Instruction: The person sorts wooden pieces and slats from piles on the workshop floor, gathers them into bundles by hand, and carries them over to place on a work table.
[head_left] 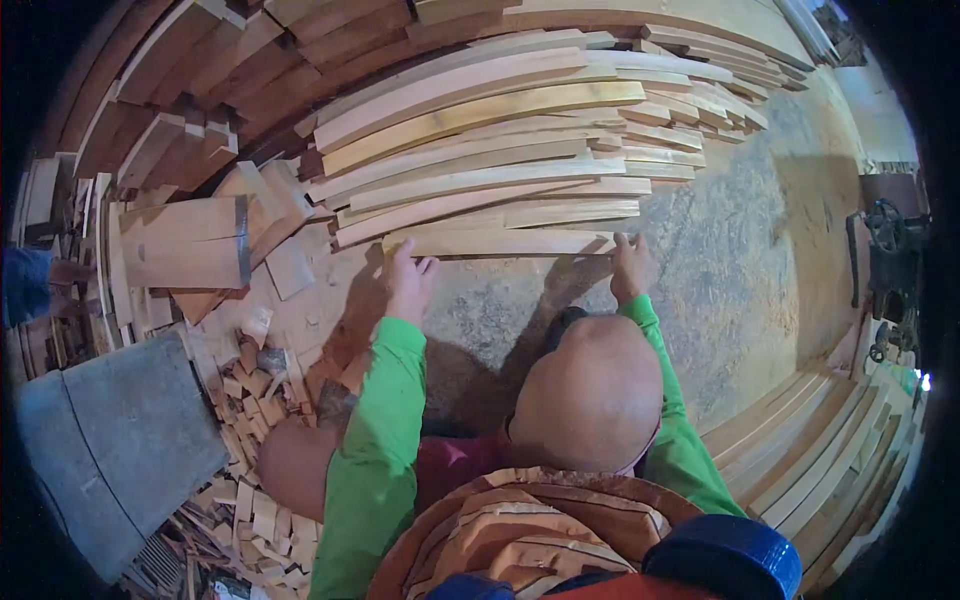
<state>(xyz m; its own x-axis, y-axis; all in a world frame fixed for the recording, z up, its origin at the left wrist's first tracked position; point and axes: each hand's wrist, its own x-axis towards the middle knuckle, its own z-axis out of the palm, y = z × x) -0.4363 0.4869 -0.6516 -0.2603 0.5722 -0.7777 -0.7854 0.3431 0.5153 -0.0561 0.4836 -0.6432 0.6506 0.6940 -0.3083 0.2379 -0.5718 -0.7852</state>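
Observation:
A narrow wooden strip lies crosswise in front of me, along the near edge of a stack of similar wooden strips. My left hand has its thumb and fingers closed around the strip's left end. At the right end, my right hand grips it between thumb and fingers. Green sleeves cover both my forearms. Whether the strip rests on the floor or is slightly raised, I cannot tell.
Thick timber beams are piled at the back left. Offcuts and a grey board lie at left, near another person's blue clothing. Long planks lie at lower right, below a dark machine. Sawdust covers the floor.

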